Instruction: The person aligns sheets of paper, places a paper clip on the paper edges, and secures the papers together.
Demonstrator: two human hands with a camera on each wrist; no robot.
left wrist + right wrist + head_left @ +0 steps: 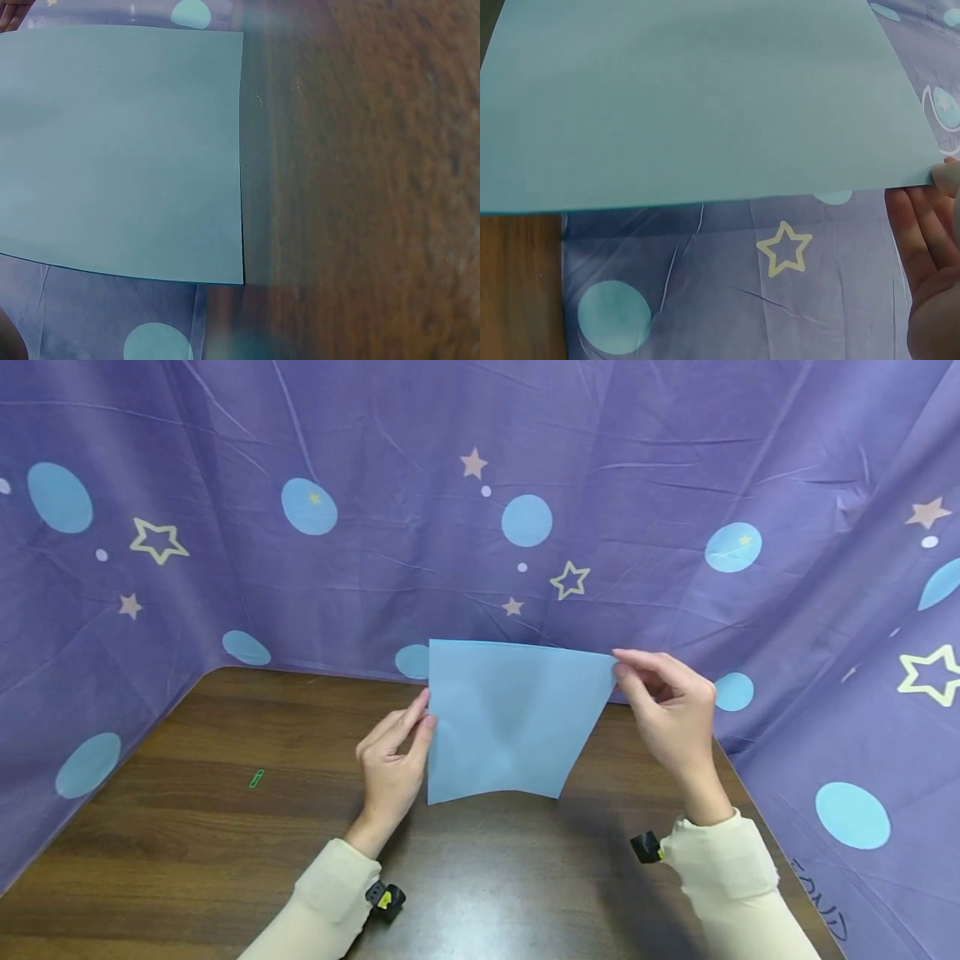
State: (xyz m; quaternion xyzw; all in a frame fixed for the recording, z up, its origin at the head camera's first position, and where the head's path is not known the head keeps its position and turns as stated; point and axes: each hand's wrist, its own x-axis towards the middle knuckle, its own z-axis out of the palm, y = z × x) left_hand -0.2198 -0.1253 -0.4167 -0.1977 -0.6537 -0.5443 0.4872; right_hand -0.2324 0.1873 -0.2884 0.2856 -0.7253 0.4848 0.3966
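Observation:
A sheet of light blue paper (510, 722) is held up over the table, its lower edge bowed. My left hand (393, 768) pinches its left edge between thumb and fingers. At the upper right corner, my right hand (667, 702) grips the paper with thumb and fingertips. The right wrist view shows that corner between the thumb and fingers of the right hand (934, 247), with the paper (705, 112) stretching away to the left. In the left wrist view the paper (127, 157) fills the left half, and the left fingers' hold is mostly hidden.
A small green paper clip (257, 778) lies on the brown wooden table (187, 843), left of my left hand. Purple cloth (420, 527) with stars and blue dots hangs behind and at both sides of the table.

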